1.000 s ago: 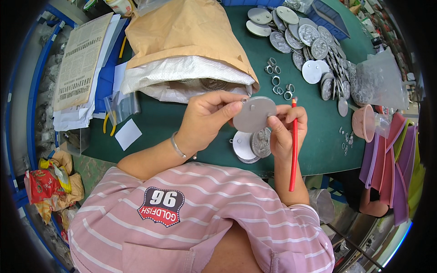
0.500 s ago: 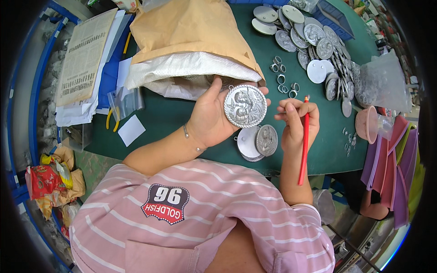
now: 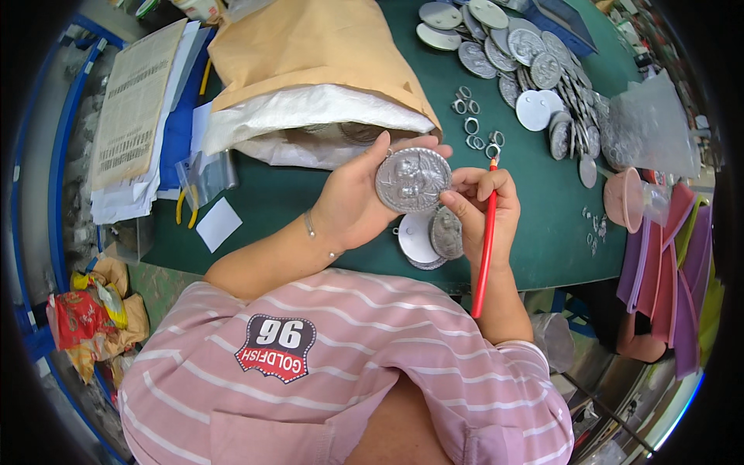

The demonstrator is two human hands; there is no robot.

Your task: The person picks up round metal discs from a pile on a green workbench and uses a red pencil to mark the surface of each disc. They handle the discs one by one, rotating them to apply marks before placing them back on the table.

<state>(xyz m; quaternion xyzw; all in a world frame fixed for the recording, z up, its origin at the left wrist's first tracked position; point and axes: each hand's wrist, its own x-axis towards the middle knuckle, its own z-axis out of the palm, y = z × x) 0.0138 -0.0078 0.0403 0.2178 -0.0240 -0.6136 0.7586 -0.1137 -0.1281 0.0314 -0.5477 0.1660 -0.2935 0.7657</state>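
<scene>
A round silver-grey medallion (image 3: pixel 413 180) with raised figures, a rope-like rim and a small loop lies in my left hand (image 3: pixel 358 190), whose fingers are behind it. My right hand (image 3: pixel 490 205) has a slim red pencil-like stick (image 3: pixel 486 252) between its fingers, pointed end away from me. The thumb and fingertip of that hand meet at the medallion's right edge. On the green table just below rest a few more medallions: a plain-backed one (image 3: pixel 416 235) and one with relief (image 3: pixel 446 231), partly behind my right thumb.
A brown paper sack (image 3: pixel 318 50) with white lining opens toward me. Loose metal rings (image 3: pixel 472 125) lie right of it, below a big medallion pile (image 3: pixel 527 50). A pink cup (image 3: pixel 622 200) and clear plastic bag (image 3: pixel 649 128) stand right; papers (image 3: pixel 139 108) and yellow-handled pliers (image 3: pixel 186 208) left.
My right hand has moved left to the medallion's edge, bringing the red stick along. The medallion in my left hand has tilted slightly, and the whole view has shifted a little.
</scene>
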